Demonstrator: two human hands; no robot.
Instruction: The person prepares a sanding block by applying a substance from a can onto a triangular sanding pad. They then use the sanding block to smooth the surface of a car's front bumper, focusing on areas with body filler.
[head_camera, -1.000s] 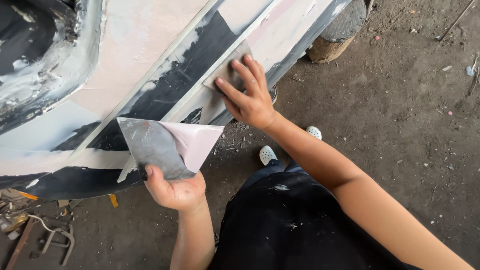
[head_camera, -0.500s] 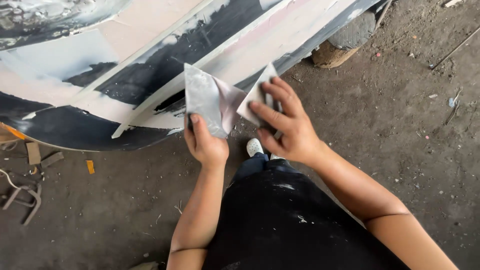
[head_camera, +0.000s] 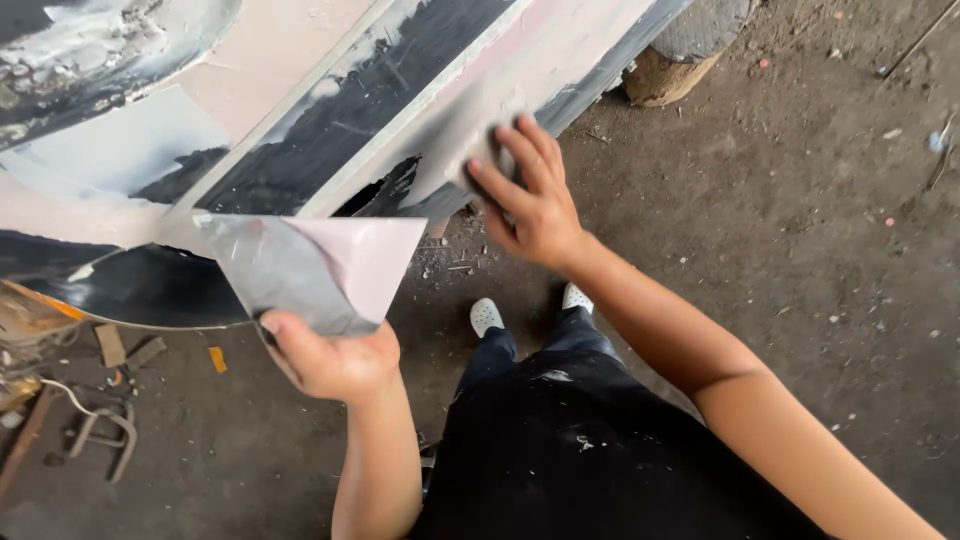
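Right hand pressed flat, fingers spread, on a small sanding pad against the filler-coated car body panel. Left hand clamped on a folded sheet of sandpaper, held just below the panel's edge, above the dirt floor.

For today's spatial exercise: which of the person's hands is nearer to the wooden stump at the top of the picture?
Right. The right hand presses on the panel just down-left of the wooden stump; the left hand is much farther down-left, holding a metal sheet.
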